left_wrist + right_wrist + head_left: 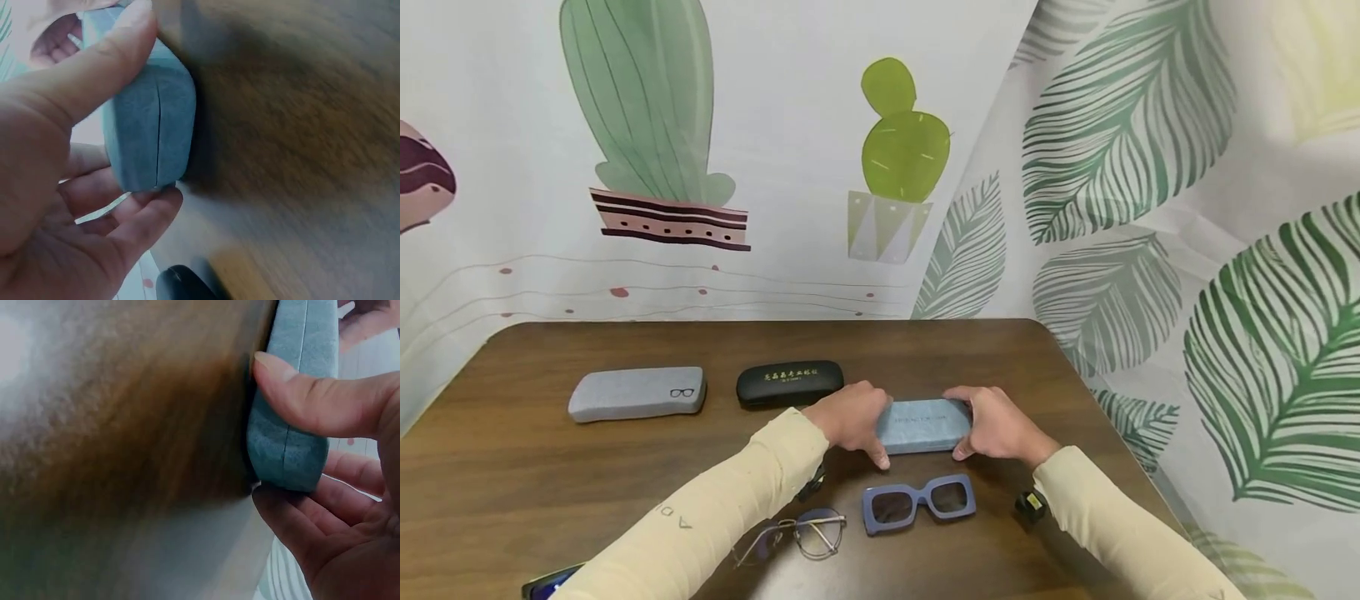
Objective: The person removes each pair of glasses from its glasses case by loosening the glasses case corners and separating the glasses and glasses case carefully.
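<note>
A light blue glasses case with faint lettering on its lid lies on the right part of the table, its lid closed. My left hand grips its left end, thumb on the near side and fingers round the back. At the other end my right hand holds it the same way. In the left wrist view the case's end shows a thin seam between lid and base. The right wrist view shows the seam too, with the thumb pressed along the case's side. Just in front lie blue thick-rimmed sunglasses.
Thin-framed round glasses lie by my left forearm, partly behind the sleeve. Behind stand a black glasses case with gold lettering and a grey one. A dark-edged object shows under the left sleeve. A patterned wall cloth borders the wooden table.
</note>
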`<action>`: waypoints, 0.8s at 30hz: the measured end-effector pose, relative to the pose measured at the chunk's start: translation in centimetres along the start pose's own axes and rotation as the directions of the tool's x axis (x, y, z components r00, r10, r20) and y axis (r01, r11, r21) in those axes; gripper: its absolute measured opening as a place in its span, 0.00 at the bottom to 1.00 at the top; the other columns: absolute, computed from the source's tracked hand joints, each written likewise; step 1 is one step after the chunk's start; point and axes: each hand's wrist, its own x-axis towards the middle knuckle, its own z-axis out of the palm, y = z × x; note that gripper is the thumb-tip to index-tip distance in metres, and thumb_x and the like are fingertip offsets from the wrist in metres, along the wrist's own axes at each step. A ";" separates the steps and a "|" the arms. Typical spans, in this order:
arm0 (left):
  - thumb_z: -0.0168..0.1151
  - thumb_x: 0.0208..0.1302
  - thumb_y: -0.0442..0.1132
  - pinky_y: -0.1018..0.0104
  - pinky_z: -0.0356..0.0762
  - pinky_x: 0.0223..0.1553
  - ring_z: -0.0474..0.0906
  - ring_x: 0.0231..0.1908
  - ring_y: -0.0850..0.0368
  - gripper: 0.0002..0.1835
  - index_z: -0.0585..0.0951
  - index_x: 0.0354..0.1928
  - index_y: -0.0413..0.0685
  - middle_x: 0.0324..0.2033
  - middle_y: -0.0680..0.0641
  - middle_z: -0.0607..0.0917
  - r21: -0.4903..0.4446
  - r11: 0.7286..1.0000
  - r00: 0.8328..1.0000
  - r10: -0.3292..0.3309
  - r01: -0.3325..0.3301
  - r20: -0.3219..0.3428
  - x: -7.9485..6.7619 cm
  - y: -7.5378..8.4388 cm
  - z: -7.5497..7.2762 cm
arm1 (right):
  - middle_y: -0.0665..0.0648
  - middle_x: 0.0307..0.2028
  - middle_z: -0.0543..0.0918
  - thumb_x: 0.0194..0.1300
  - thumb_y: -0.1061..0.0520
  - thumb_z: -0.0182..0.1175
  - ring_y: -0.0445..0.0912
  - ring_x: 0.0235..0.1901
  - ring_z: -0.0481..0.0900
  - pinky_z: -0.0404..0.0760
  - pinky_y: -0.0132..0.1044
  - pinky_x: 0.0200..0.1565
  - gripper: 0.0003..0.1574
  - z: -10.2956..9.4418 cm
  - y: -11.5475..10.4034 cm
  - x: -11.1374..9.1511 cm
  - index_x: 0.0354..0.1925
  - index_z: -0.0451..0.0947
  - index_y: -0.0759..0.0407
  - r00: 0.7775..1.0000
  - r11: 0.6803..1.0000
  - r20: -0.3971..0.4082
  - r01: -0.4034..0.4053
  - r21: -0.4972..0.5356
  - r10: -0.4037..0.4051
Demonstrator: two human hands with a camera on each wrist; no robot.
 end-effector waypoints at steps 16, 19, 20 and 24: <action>0.83 0.48 0.44 0.55 0.83 0.45 0.80 0.38 0.53 0.24 0.85 0.46 0.43 0.37 0.48 0.87 0.090 0.996 0.994 -0.006 0.015 -0.108 2.3 -1.1 -2.1 | 0.60 0.40 0.92 0.35 0.60 0.85 0.46 0.41 0.85 0.85 0.45 0.51 0.49 -1.7 0.3 2.5 0.60 0.82 0.68 0.996 0.987 -0.038 0.075 -0.141 -0.081; 0.81 0.50 0.43 0.54 0.83 0.46 0.80 0.40 0.53 0.24 0.84 0.48 0.42 0.40 0.47 0.87 0.086 0.996 0.992 -0.024 0.035 -0.120 3.2 -1.3 -2.4 | 0.62 0.42 0.92 0.37 0.61 0.84 0.48 0.44 0.86 0.85 0.46 0.51 0.49 -2.1 0.6 3.6 0.61 0.81 0.68 0.998 0.990 -0.037 0.043 -0.136 -0.049; 0.81 0.51 0.43 0.54 0.83 0.46 0.80 0.41 0.53 0.24 0.84 0.50 0.42 0.41 0.47 0.87 0.085 0.995 0.992 -0.035 0.045 -0.122 3.6 -1.3 -2.4 | 0.62 0.42 0.92 0.37 0.62 0.84 0.48 0.44 0.86 0.85 0.46 0.51 0.49 -2.2 0.7 3.9 0.61 0.81 0.69 0.999 0.990 -0.034 0.034 -0.135 -0.039; 0.78 0.56 0.42 0.54 0.83 0.49 0.81 0.44 0.52 0.25 0.81 0.53 0.42 0.46 0.45 0.88 0.069 0.995 0.990 -0.066 0.075 -0.126 4.6 -1.5 -2.0 | 0.67 0.51 0.89 0.38 0.64 0.83 0.50 0.45 0.86 0.85 0.47 0.51 0.49 -2.2 1.4 5.2 0.62 0.80 0.70 1.000 0.992 -0.016 0.000 -0.125 -0.002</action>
